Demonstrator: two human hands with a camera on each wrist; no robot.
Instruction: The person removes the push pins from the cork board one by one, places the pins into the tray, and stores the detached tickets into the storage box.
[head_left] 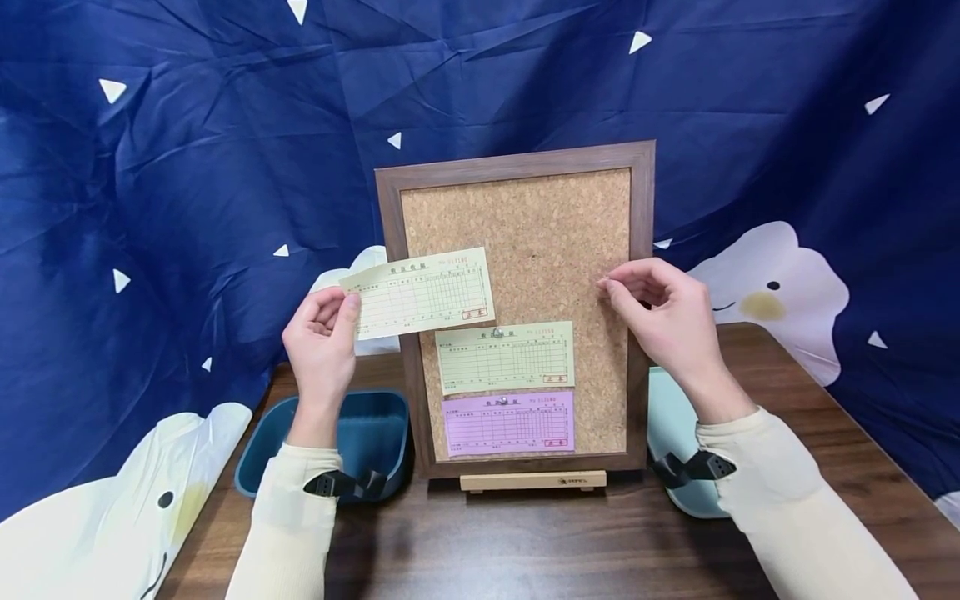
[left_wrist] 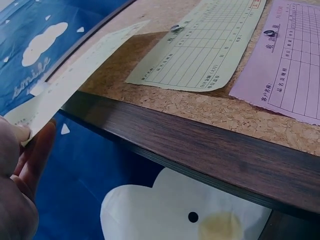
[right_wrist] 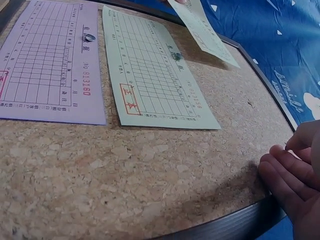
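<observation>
My left hand (head_left: 324,340) pinches a pale green receipt slip (head_left: 423,292) by its left end, thumb in front. The slip tilts slightly and overlaps the left side of the framed corkboard (head_left: 558,242); in the left wrist view it stands off the cork. At the board's right side, my right hand (head_left: 663,312) pinches a tiny pushpin (right_wrist: 286,147) between thumb and forefinger, mostly hidden by the fingertips. Lower on the cork, another green slip (head_left: 506,360) hangs above a purple slip (head_left: 510,427). A shiny pushpin (right_wrist: 90,38) holds the purple slip, and another pushpin (right_wrist: 176,56) the green one.
The board leans on a light wooden stand (head_left: 533,481) on a dark wooden table (head_left: 525,542). A dark blue bin (head_left: 375,442) sits left of it, a pale teal tray (head_left: 675,417) to the right, partly behind my wrist. Blue patterned cloth (head_left: 510,75) hangs behind.
</observation>
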